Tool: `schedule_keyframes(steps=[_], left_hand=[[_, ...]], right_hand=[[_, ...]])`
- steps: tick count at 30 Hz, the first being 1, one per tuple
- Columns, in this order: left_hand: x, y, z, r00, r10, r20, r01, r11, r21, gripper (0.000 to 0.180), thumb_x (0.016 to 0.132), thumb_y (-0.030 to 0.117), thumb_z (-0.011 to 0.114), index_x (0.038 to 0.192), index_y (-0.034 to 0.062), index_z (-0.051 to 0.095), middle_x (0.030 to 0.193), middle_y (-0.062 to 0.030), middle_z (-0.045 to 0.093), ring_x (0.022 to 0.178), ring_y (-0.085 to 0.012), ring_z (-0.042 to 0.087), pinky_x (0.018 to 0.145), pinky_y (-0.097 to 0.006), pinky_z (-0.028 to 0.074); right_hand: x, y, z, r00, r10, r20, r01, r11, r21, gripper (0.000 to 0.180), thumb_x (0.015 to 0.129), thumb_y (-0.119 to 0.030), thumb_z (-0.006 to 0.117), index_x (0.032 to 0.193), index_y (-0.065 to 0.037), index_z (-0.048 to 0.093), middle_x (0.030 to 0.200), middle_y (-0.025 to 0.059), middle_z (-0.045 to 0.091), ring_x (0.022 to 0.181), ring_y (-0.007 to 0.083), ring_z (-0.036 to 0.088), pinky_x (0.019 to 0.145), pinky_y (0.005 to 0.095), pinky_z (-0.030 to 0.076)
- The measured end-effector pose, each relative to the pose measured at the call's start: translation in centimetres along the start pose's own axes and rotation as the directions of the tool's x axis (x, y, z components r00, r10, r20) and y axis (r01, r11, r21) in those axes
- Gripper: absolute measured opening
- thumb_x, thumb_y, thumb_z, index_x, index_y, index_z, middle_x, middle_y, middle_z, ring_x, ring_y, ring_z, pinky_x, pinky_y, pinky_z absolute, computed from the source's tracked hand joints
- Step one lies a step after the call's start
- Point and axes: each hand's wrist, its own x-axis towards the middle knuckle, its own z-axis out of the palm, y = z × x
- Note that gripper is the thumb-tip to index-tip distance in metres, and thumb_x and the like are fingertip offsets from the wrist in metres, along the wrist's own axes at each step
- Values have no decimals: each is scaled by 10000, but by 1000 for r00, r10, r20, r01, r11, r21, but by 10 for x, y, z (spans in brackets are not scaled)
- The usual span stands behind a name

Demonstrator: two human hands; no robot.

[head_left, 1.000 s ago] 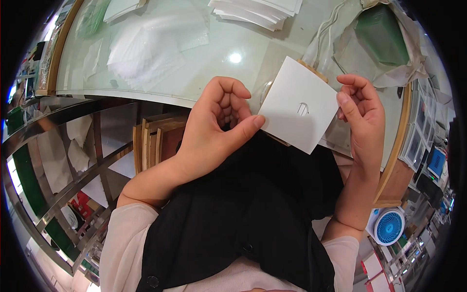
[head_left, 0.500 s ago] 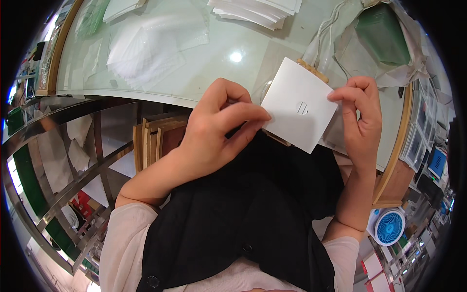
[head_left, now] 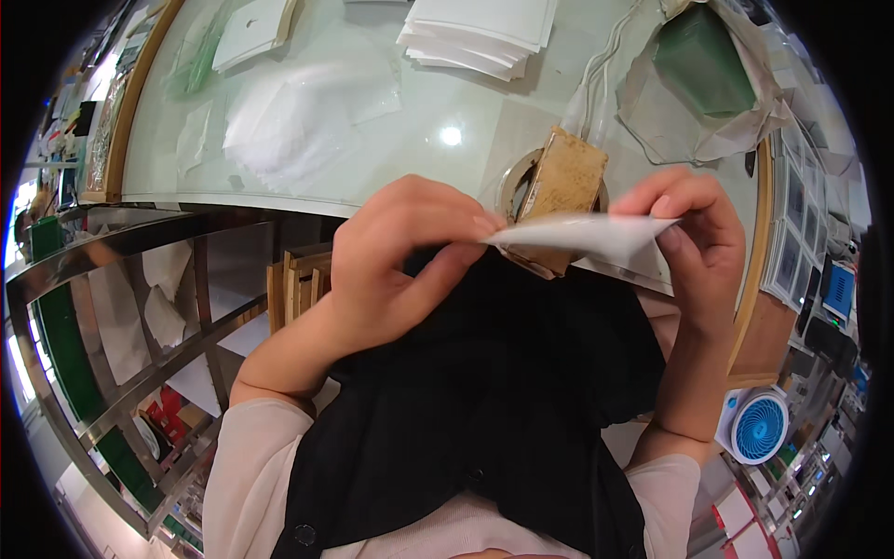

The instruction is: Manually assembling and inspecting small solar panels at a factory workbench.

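Note:
A white square card (head_left: 587, 235) is pinched between my two hands and tilted so that it shows nearly edge-on, slightly blurred. My left hand (head_left: 410, 252) grips its left end between thumb and fingers. At the right end, my right hand (head_left: 694, 233) holds it the same way. Just beyond the card stands a brown, stained block (head_left: 565, 177), resting against a round ring-like piece (head_left: 514, 191) at the table's near edge. The card hides the block's middle part.
Stacked white cards (head_left: 480, 33) lie at the back, with more white cards (head_left: 253, 33) at the far left. Clear plastic sleeves (head_left: 289, 116) spread on the glass-topped table. A green block (head_left: 705, 61) sits in crumpled wrapping at right, near white cables (head_left: 596, 74). A blue fan (head_left: 759, 427) stands lower right.
The card has turned from face-up to nearly edge-on. My right hand has closed more fully on its right end, and the brown block behind has come into view.

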Motion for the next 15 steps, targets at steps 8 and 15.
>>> schedule_keyframes(steps=[8, 15], left_hand=[[-6, 14, 2, 702, -658, 274, 597, 333, -730, 307, 895, -15, 568, 1184, -58, 474, 1056, -121, 611, 962, -159, 617, 840, -273, 519], [-11, 14, 2, 711, -646, 277, 619, 387, -684, 313, 914, -3, 543, 1212, -58, 467, 1074, -139, 618, 939, -172, 632, 815, -281, 537]], right_hand=[[-5, -9, 20, 897, 384, -222, -301, 895, 329, 225, 891, -125, 588, 1058, 21, 552, 874, 45, 617, 742, 91, 551, 686, 235, 449], [-6, -10, 25, 877, 411, -250, -307, 879, 365, 247, 950, -189, 515, 1066, 19, 578, 859, 42, 634, 697, 99, 549, 648, 237, 447]])
